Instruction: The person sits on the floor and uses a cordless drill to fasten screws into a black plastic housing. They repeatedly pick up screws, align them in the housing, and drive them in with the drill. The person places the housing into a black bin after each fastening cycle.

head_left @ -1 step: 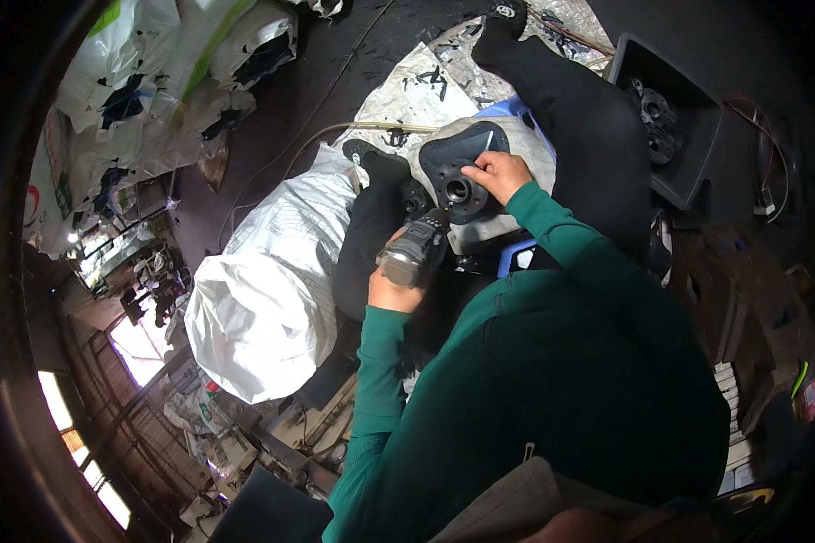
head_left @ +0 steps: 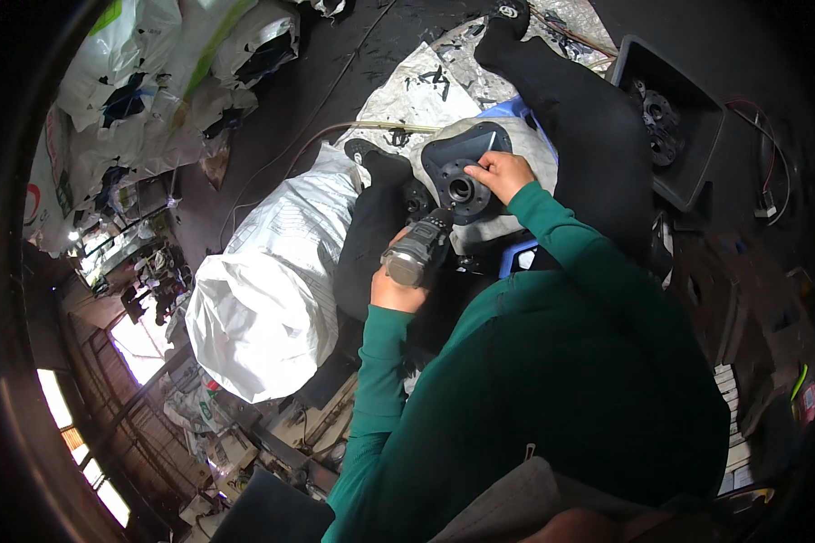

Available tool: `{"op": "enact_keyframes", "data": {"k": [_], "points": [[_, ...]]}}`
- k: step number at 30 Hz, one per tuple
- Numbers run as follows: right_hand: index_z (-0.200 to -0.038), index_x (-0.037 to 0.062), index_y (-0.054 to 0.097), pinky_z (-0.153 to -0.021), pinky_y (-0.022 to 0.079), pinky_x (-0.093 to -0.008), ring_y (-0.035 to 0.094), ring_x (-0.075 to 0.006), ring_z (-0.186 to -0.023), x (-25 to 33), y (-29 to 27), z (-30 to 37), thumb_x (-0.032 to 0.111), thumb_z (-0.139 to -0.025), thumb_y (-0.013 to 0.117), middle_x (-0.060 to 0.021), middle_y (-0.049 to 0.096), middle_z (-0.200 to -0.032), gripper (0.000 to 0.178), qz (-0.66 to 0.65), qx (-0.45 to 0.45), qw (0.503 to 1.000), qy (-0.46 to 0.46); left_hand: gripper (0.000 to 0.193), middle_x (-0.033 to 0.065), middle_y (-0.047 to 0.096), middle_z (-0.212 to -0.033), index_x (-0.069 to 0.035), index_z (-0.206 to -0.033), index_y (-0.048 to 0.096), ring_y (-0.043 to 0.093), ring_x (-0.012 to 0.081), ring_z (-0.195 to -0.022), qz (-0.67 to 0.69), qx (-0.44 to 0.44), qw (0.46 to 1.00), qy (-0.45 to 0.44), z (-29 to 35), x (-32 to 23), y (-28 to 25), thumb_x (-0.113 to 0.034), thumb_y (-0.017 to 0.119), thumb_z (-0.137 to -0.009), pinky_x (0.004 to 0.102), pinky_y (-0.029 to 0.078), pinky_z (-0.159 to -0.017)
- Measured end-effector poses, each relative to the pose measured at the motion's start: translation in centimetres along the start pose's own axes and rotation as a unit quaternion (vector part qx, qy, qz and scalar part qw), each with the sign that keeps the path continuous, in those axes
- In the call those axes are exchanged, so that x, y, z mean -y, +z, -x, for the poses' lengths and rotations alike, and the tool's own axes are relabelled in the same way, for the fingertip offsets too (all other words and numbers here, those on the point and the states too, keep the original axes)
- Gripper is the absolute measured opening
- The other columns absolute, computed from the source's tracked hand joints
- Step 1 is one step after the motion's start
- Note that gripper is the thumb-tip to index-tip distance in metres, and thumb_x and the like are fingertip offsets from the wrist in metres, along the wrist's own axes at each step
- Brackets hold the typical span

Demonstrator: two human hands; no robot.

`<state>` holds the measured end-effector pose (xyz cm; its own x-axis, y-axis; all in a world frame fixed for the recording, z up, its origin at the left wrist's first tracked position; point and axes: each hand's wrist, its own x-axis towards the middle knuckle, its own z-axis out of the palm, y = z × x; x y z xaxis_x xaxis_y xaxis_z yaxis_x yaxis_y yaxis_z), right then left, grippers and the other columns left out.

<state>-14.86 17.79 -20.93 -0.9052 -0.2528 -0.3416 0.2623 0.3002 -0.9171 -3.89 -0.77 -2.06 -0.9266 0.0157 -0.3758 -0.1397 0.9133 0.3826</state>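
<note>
My left hand point(head_left: 397, 288) is wrapped around the handle of a dark cordless drill point(head_left: 414, 249). The drill's front end points up and right, close to a black round flanged part point(head_left: 463, 190) with a hollow centre and small holes around its rim. Whether the drill tip touches the part, I cannot tell. My right hand point(head_left: 505, 174) pinches the far right rim of this part between thumb and fingers. Under it lies a dark moulded piece point(head_left: 469, 147) on a pale cloth-covered surface point(head_left: 536, 149) between my legs. Another dark round part point(head_left: 417, 199) sits just left of the flanged part.
To the right, a black bin point(head_left: 704, 136) holds several dark round parts point(head_left: 659, 127). A large white sack point(head_left: 258, 317) stands by my left leg. Plastic bags point(head_left: 154, 72) fill the upper left. A hose point(head_left: 335, 128) crosses the floor, and cables point(head_left: 770, 149) lie far right.
</note>
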Motion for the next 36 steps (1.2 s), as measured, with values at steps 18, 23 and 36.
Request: {"op": "enact_keyframes", "data": {"k": [18,23,36], "points": [[-0.079,0.0014,0.065,-0.051,0.041,-0.0338,0.053,-0.0196,-0.051,-1.0,-0.2,-2.0,0.041,-0.081,0.070,-0.0094,0.058,-0.059,0.040,0.026,0.049,0.998,0.020,0.069,0.0127,0.061,-0.114,-0.012,-0.130,0.046,0.062,0.0340,-0.099,0.052,0.048,0.995,-0.073,-3.3,0.2,0.8,-0.009,0.072,-0.066,0.0383,0.051,-0.083],[-0.074,0.0040,0.064,-0.060,0.046,-0.0413,0.060,-0.0327,-0.063,-0.4,-0.7,-2.4,0.048,-0.082,0.064,-0.0148,0.062,-0.066,0.045,0.092,0.089,0.992,0.009,0.060,0.0150,0.062,-0.114,-0.003,-0.124,0.052,0.061,0.0295,-0.106,0.154,0.021,0.974,-0.164,-1.7,-0.4,1.3,-0.010,0.075,-0.069,0.0354,0.047,-0.093],[-0.101,0.0081,0.069,-0.073,0.051,-0.0363,0.066,-0.0312,-0.080,-1.8,0.6,-2.2,0.040,-0.086,0.063,-0.0157,0.069,-0.090,0.035,0.088,0.009,0.991,-0.105,0.054,0.0137,0.062,-0.117,-0.003,-0.119,0.057,0.060,0.0257,-0.108,0.194,-0.069,0.975,-0.079,7.7,0.5,-0.8,-0.012,0.076,-0.069,0.0345,0.046,-0.094]]}}
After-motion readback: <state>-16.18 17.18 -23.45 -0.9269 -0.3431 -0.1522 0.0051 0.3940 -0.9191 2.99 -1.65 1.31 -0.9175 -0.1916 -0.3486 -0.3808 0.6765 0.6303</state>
